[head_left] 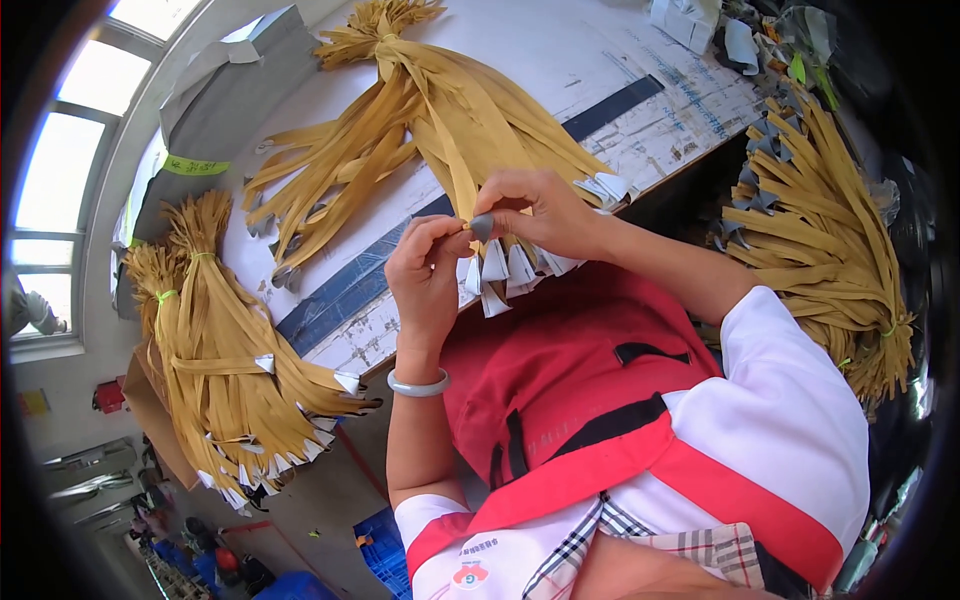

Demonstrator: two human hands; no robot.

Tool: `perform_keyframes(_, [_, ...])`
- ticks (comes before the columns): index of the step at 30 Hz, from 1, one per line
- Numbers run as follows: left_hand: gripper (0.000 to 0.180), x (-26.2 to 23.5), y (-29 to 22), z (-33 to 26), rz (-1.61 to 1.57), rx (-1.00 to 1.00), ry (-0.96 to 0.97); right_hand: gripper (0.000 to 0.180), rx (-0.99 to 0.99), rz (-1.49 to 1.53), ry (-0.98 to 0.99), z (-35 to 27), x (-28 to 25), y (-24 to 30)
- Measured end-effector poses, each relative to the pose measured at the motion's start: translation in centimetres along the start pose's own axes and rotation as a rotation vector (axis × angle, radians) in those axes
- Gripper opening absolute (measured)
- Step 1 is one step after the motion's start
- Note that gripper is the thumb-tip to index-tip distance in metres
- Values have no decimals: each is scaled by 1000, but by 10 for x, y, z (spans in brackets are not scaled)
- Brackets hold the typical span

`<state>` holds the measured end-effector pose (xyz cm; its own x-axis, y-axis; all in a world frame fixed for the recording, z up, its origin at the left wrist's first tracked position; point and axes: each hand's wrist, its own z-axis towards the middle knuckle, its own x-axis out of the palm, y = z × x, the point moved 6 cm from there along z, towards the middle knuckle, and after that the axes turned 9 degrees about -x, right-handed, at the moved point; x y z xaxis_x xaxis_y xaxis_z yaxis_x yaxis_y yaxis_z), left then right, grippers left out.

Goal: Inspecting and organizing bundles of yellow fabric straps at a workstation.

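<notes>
In front of my body, both hands meet at the end of one mustard-coloured fabric strip (pixel 455 165). A small grey tip (pixel 481 228) sits at that end, between my fingertips. My left hand (pixel 425 270), with a pale bangle on its wrist, pinches the strip's end from the left. From the right, my right hand (pixel 545 208) pinches the grey tip between thumb and finger. The strip belongs to a large tied bundle (pixel 480 100) spread over the table. Other strips of it hang at the table's edge, with white folded tips (pixel 495 265) below my hands.
More tied strip bundles hang at the left (pixel 215 330) and at the right (pixel 830 240). The white worktable (pixel 620 50) has a dark band along it. A grey box (pixel 235 90) stands at its left end. Blue crates (pixel 385 550) are on the floor.
</notes>
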<state>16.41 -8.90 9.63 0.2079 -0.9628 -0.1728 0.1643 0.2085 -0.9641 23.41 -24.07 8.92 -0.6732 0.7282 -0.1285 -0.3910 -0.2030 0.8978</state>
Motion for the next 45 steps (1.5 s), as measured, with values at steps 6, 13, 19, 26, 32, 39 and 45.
perform_keyframes(6, [10, 7, 2, -22, 241, 153, -40, 21, 328, 183, -55, -14, 7, -7])
perform_keyframes(13, [18, -196, 5, -25, 0, 37, -776, 25, 163, -73, -400, -16, -107, 12])
perform_keyframes(19, [14, -173, 36, -42, 69, -137, -531, 12, 129, -465, 133, -51, -68, 25])
perform_keyframes(26, [11, -4, 28, -35, 149, -72, 5, 3, 231, -854, 563, -56, -57, 4])
perform_keyframes(32, [24, 52, -26, -10, 160, 152, 112, 9, 38, -97, 363, -30, -54, 33])
perform_keyframes(39, [22, 45, -15, -5, 26, 71, 124, 15, 325, 415, 206, -14, -32, 28])
perform_keyframes(45, [16, 39, 9, -7, -459, -301, 199, 14, 358, 432, 214, -5, -20, 16])
